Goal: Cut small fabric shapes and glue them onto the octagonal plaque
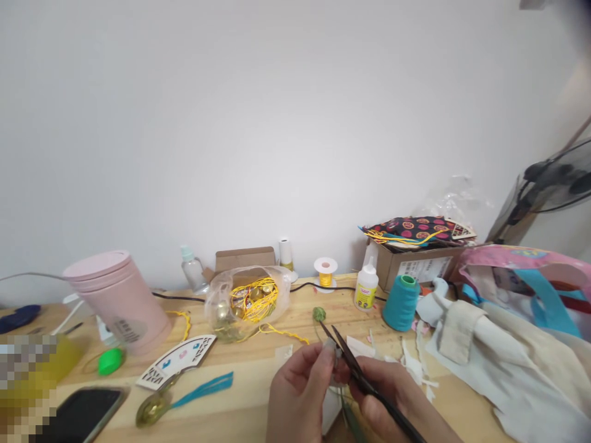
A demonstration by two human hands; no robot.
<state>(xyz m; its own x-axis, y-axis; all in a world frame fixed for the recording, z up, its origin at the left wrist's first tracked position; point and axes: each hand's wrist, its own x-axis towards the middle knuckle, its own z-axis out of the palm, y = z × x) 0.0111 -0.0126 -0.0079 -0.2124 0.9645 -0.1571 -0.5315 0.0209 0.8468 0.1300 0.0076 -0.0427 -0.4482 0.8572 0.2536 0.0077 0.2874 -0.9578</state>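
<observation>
My left hand (300,391) is closed in a pinch, with thumb and forefinger on a small pale piece (334,346) whose kind I cannot make out. My right hand (392,387) is wrapped round dark scissors (364,384), their two narrow points spread apart just beyond the pinched piece. Right-hand fingertips also come close to that piece. A greenish strip (351,421) hangs below the hands, partly hidden. Just past the scissor points lies a small green ball (319,314), perhaps of thread. White scraps (413,363) are scattered beside the right hand.
Behind the hands stand a glue bottle (366,288), a teal thread cone (401,304) and a yellow spool (325,277). Leftward are a bag of yellow cords (253,298), a fan-shaped piece (178,363), a pink canister (122,301) and a phone (83,415). White cloth (512,363) covers the right.
</observation>
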